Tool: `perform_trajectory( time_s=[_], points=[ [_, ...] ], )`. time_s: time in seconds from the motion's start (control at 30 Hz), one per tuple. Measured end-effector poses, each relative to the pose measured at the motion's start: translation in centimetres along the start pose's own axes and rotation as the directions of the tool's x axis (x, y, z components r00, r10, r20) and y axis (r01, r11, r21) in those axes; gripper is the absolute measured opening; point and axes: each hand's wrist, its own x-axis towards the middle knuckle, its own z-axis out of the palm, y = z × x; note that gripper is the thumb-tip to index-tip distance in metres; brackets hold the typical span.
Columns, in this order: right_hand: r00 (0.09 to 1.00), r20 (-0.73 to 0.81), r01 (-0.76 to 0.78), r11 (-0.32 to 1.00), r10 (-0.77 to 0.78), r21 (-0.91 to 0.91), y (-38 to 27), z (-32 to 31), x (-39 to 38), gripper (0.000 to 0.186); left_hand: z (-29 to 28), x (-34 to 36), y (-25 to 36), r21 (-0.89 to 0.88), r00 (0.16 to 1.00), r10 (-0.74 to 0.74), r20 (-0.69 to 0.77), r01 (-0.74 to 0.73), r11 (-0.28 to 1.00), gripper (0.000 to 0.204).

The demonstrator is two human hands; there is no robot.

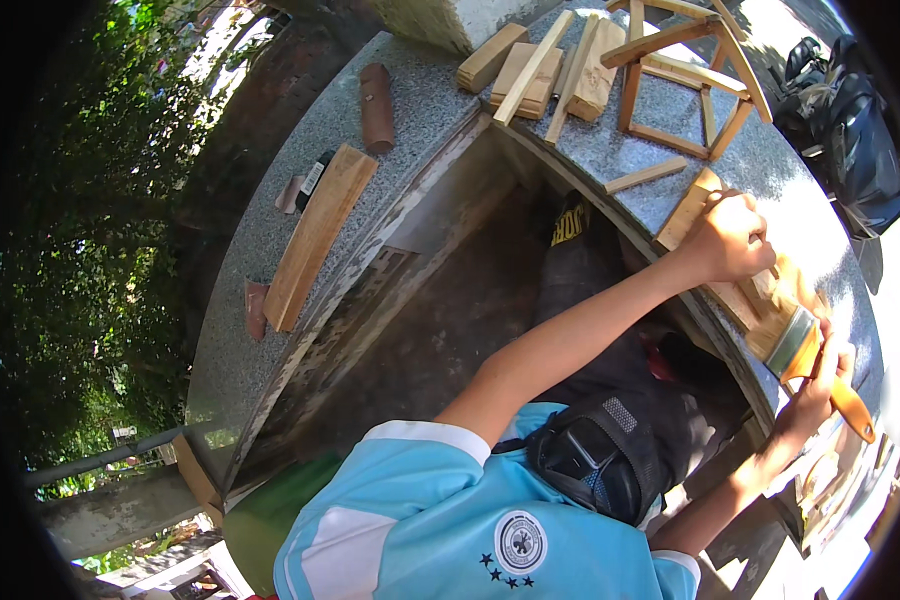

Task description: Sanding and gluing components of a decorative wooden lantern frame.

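Note:
My left hand (728, 238) is closed on a pale wooden block (687, 208) near the edge of the right-hand stone counter. Its knuckles face up, and part of the block is hidden beneath it. Nearer to me, my right hand (818, 385) grips a wide paintbrush (796, 342) with an orange handle and a metal band. The brush points toward the wood beside my left hand. Bright sunlight washes out the bristles, so I cannot tell whether they touch the wood. A thin wooden stick (646, 174) lies just beyond my left hand.
A wooden frame (656, 42) of slats stands at the far right, with several wooden pieces (526, 80) beside it. A black bag (855, 140) sits beyond the counter. On the left counter lie a long block (320, 238), a brown cylinder (376, 108) and a dark object (315, 180).

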Motion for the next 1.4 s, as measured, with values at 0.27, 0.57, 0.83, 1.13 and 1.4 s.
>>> perform_trajectory(
  time_s=[0.27,0.57,0.83,1.13,1.4],
  points=[
    [0.998,-0.037,-0.062,0.992,0.059,-0.106,-0.6,-0.5,-0.1,0.017,0.1,0.3,-0.4,0.032,0.991,0.128,0.050,-0.129,0.991,0.014],
    [0.996,-0.058,-0.075,0.988,0.068,-0.136,-1.0,1.1,0.5,0.014,0.1,0.6,-0.2,-0.028,0.993,0.001,0.115,0.002,1.000,0.016],
    [0.966,0.182,0.244,0.886,-0.185,-0.395,-4.6,-1.6,5.0,0.023,-6.9,-0.4,5.9,0.114,0.953,0.284,-0.107,-0.272,0.955,0.010],
    [0.789,0.606,0.453,0.571,0.102,-0.685,2.1,4.4,11.6,0.027,-39.1,0.3,0.8,0.781,0.959,-0.275,-0.073,0.226,0.583,0.022],
    [0.756,0.650,0.486,0.598,0.078,-0.637,3.3,4.4,10.4,0.032,-52.0,-0.6,-6.6,0.686,0.439,-0.898,-0.028,0.662,0.303,0.060]
  ],
)
